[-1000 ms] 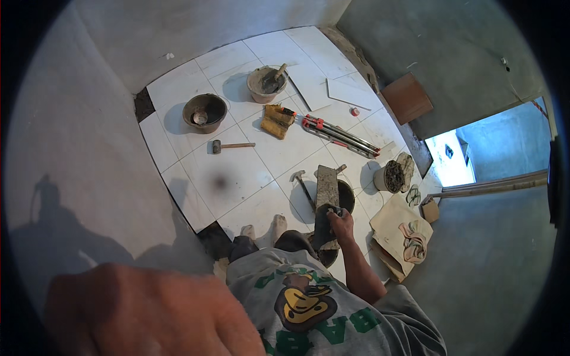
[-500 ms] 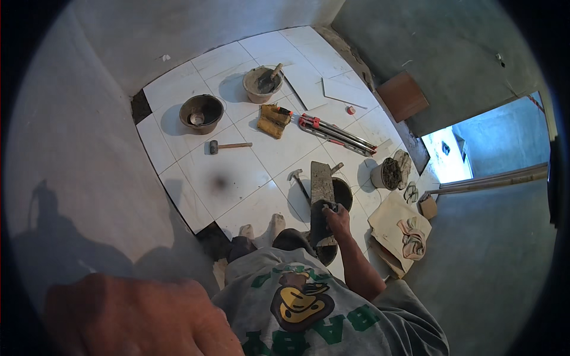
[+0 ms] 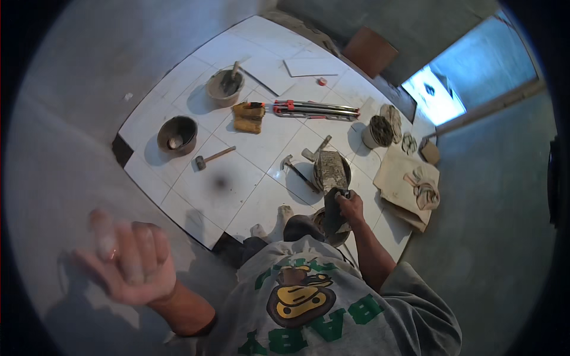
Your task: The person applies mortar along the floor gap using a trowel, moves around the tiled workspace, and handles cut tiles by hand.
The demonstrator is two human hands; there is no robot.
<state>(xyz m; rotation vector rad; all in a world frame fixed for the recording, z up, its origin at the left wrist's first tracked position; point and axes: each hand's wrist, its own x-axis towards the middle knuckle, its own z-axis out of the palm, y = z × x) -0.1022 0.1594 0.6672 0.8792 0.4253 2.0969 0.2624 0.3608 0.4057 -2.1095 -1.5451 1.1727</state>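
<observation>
My right hand [image 3: 350,209] is closed on the handle of a rectangular plastering trowel [image 3: 332,170], whose long flat blade carries patchy grey mortar at its far end. The blade is held over a dark bucket [image 3: 345,176] and hides much of it. A second bucket [image 3: 338,237] stands nearer my legs, partly covered by the trowel. To the left, my left hand [image 3: 133,261] is raised in front of the grey wall, holding nothing. Its fingers are loosely bent and apart, slightly blurred. Beside the bucket lies a claw hammer [image 3: 300,172], and a wooden-handled tool [image 3: 317,148] is just beyond.
White tiles [image 3: 237,196] cover the floor. Farther off are a mallet [image 3: 215,157], two buckets [image 3: 177,135] [image 3: 225,86], yellowish gloves [image 3: 248,117] and a red-and-silver tile cutter [image 3: 317,109]. At right stand a mortar-filled bucket [image 3: 377,132] and a cloth-topped sack [image 3: 398,178].
My left hand has moved up and away from the lower edge, and its fingers now show. The view has turned somewhat. My right hand still grips the trowel.
</observation>
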